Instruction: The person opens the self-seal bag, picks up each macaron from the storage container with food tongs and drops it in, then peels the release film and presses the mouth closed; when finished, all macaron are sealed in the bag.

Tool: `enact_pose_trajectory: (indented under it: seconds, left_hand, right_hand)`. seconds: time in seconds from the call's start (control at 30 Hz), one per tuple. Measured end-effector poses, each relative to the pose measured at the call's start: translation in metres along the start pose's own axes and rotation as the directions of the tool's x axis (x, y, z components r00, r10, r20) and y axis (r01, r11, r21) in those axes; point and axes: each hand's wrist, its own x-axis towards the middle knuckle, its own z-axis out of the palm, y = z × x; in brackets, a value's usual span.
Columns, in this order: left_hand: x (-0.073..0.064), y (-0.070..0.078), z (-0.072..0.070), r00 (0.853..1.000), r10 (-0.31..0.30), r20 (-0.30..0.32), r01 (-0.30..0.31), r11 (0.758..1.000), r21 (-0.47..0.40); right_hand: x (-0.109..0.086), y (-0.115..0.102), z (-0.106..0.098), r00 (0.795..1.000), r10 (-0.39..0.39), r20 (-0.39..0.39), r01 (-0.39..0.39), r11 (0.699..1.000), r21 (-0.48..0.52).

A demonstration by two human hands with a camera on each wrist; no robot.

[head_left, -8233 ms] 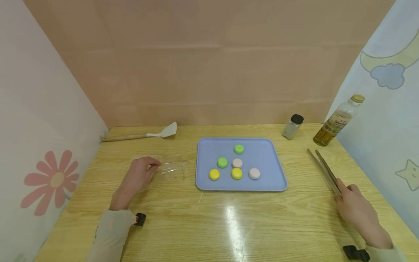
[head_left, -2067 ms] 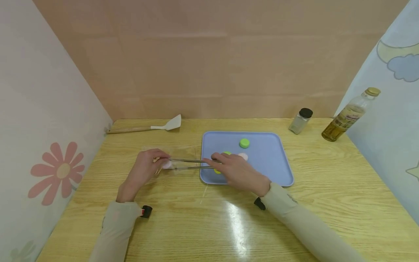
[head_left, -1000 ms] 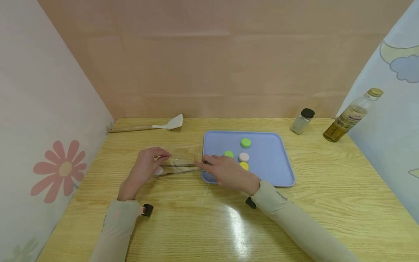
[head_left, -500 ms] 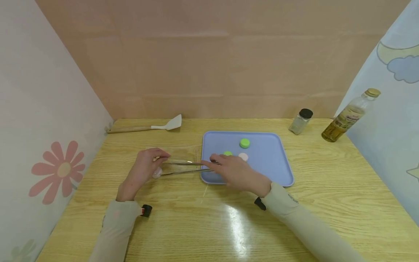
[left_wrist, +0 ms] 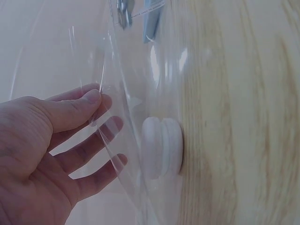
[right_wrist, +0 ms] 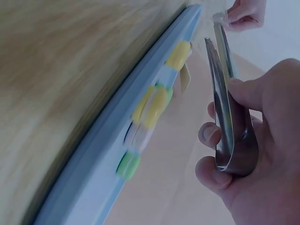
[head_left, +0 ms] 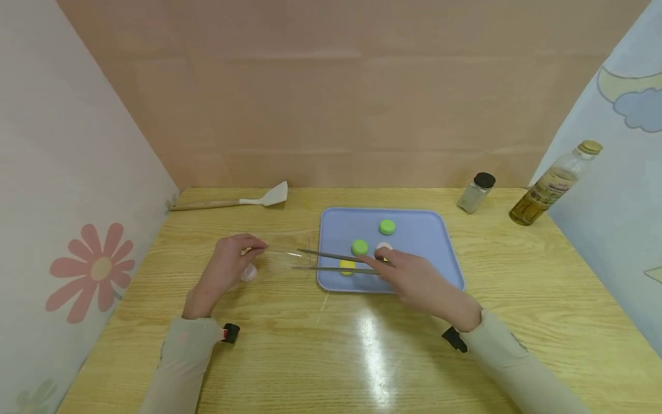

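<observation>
My left hand (head_left: 227, 264) pinches the upper layer of a clear plastic bag (head_left: 283, 253) between thumb and fingers, lifting it. Inside the bag, below that hand, a pale pink macaron (left_wrist: 161, 147) stands on edge in the left wrist view. In my right hand (head_left: 424, 284) is a pair of metal tongs (right_wrist: 229, 126), arms apart with nothing between the tips. The tips are near the bag's mouth, above the left edge of the blue tray (head_left: 424, 230). On the tray lie green macarons (head_left: 359, 248), a pink macaron (head_left: 384, 246) and yellow macarons (head_left: 347, 267), one largely hidden by the right hand.
Behind the bag lies a spatula (head_left: 264, 198) with a wooden handle. At the back right stand a black-capped jar (head_left: 473, 195) and a bottle of golden liquid (head_left: 548, 187). Walls border the table at the back and both sides.
The tongs carried a pink macaron from the tray into the bag and released it. Now the right hand has drawn them back rightward, out over the tray. The left hand stays nearly still.
</observation>
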Motion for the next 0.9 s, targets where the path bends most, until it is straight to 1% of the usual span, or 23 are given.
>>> enact_pose_trajectory:
  seconds: [0.17, 0.3, 0.43, 0.5, 0.67, 0.9]
  left_hand:
    - [-0.001, -0.001, 0.001, 1.000, -0.007, 0.009, 0.007, 1.000, -0.003]
    - [-0.001, -0.001, 0.001, 1.000, -0.010, 0.014, 0.010, 1.000, 0.006]
    - [-0.002, -0.002, 0.001, 1.000, -0.006, 0.010, 0.006, 1.000, 0.015]
    - [-0.002, -0.002, 0.001, 1.000, -0.006, 0.010, 0.006, 1.000, 0.014]
    - [-0.002, -0.002, 0.001, 1.000, -0.004, 0.003, 0.004, 1.000, 0.012]
    - [-0.001, -0.002, 0.001, 1.000, 0.005, -0.005, -0.005, 1.000, 0.017]
  right_hand:
    - [-0.024, 0.003, -0.009, 0.997, 0.023, -0.068, -0.021, 0.999, 0.032]
    - [-0.042, 0.003, -0.015, 0.993, 0.028, -0.111, -0.026, 0.999, 0.018]
    - [-0.059, 0.004, -0.017, 0.988, 0.065, -0.140, -0.067, 0.998, -0.007]
    - [-0.068, 0.005, -0.019, 0.983, 0.087, -0.161, -0.087, 0.996, 0.003]
    - [-0.089, 0.006, -0.025, 0.972, 0.140, -0.186, -0.137, 0.990, 0.028]
    - [-0.119, 0.004, -0.035, 0.960, 0.203, -0.192, -0.208, 0.978, -0.008]
